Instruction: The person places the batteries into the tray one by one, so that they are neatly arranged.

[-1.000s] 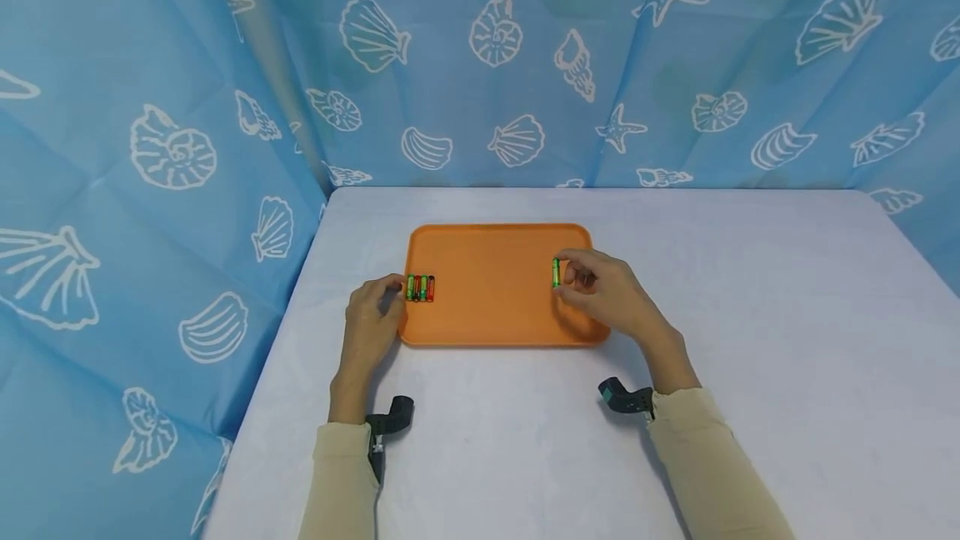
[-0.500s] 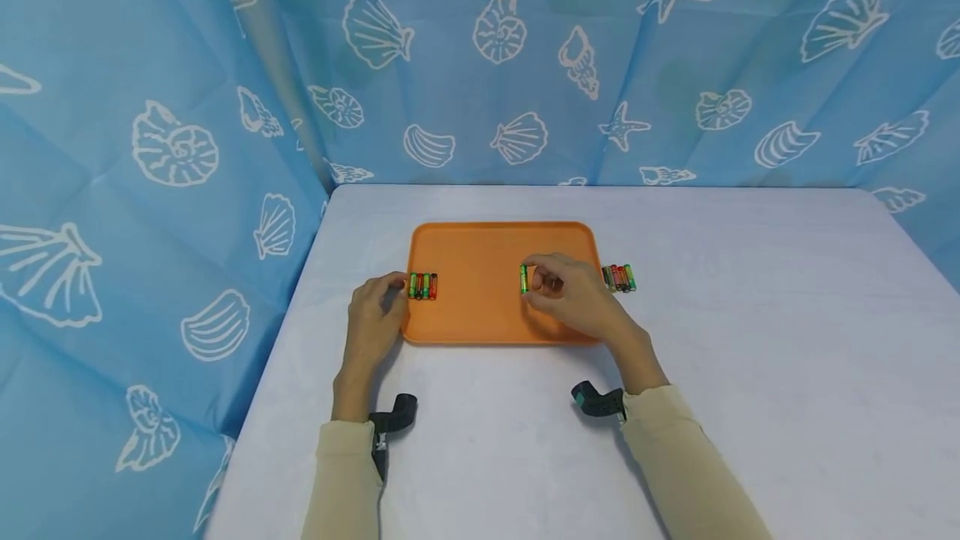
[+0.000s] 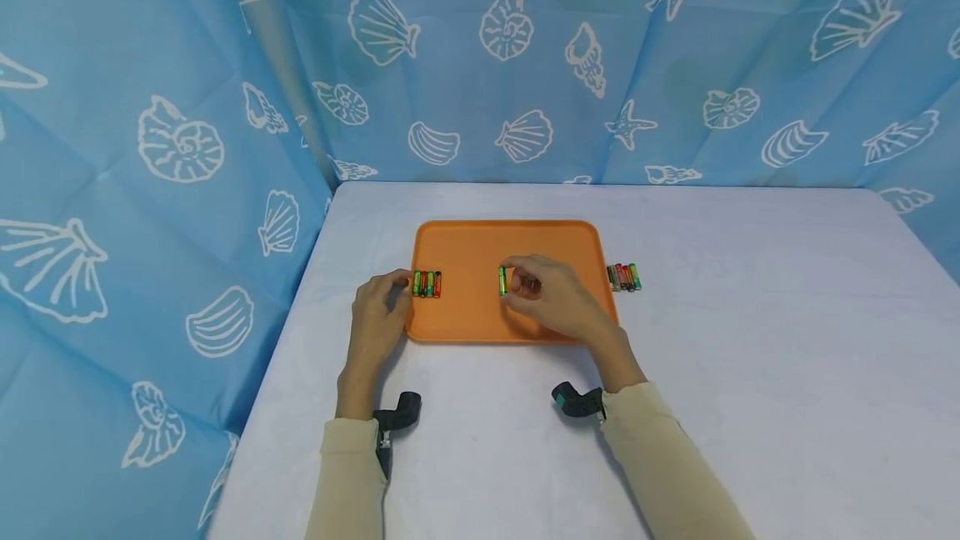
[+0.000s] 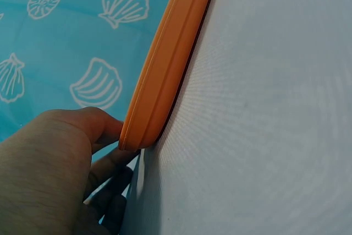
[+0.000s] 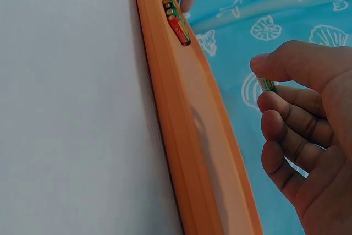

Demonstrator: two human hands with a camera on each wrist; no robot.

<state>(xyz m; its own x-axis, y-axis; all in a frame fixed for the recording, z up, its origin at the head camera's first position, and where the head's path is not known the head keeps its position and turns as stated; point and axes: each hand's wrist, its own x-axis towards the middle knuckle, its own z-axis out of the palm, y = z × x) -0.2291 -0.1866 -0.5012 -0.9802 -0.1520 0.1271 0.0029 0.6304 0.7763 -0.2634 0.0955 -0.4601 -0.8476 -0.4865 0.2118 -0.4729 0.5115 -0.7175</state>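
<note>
An orange tray (image 3: 517, 232) lies on the table. At its left end several green and red batteries (image 3: 427, 284) stand side by side in a row. My left hand (image 3: 378, 315) grips the tray's left edge beside this row; in the left wrist view the thumb and forefinger (image 4: 107, 163) meet at the rim. Between thumb and forefinger my right hand (image 3: 551, 294) pinches a green battery (image 3: 502, 280), held upright over the middle of the tray. Only a short end of that battery (image 5: 267, 84) shows in the right wrist view.
Just outside the tray's right edge, several more batteries (image 3: 624, 277) lie in a row on the white tablecloth (image 3: 750, 340). A blue shell-patterned curtain (image 3: 480, 65) hangs behind the table and along its left side.
My right hand has moved left over the tray with the green battery, uncovering the batteries right of the tray. My left hand stays at the tray's left edge.
</note>
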